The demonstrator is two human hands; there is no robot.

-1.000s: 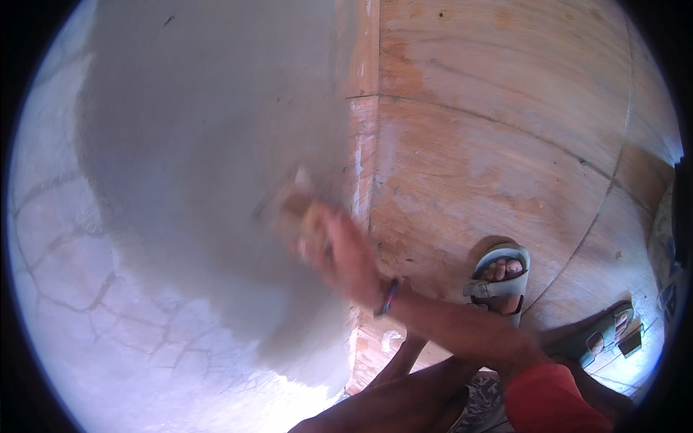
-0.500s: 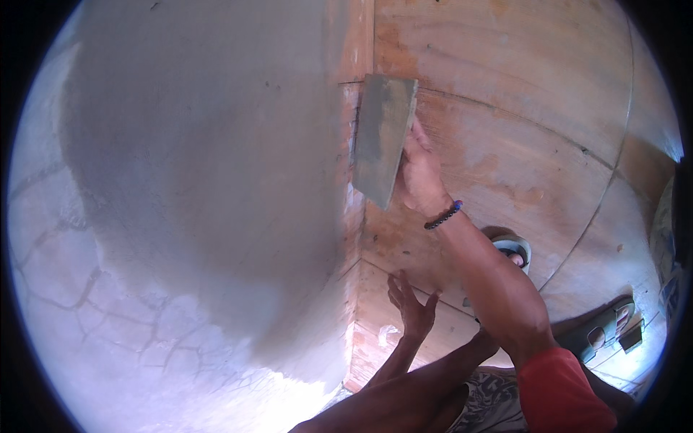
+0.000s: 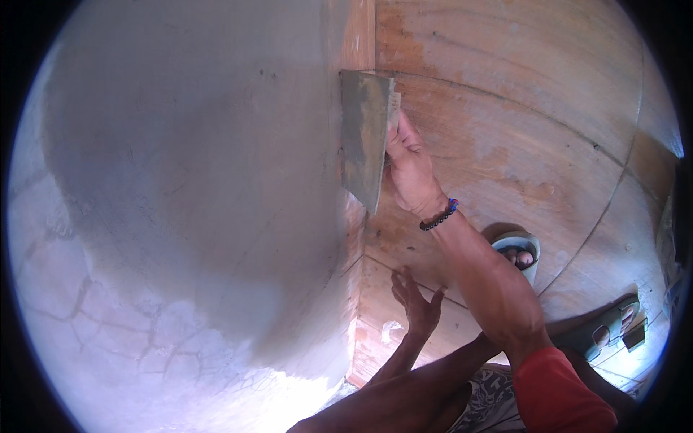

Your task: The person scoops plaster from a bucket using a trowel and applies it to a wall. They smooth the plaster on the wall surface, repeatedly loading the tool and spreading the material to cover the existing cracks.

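At the foot of the grey-smeared wall [image 3: 195,180], I can see a flat board [image 3: 363,137], tilted, its broad face turned toward that wall; whether its edge touches the plaster I can't tell. The right hand [image 3: 413,169] is closed around the back of it, on the side away from the wall, a beaded bracelet [image 3: 439,216] at the wrist. The left hand [image 3: 419,307] is near the base of the wall, fingers spread, gripping nothing I can see. A sandalled foot [image 3: 523,258] stands farther from the wall, on brownish tiles [image 3: 498,187].
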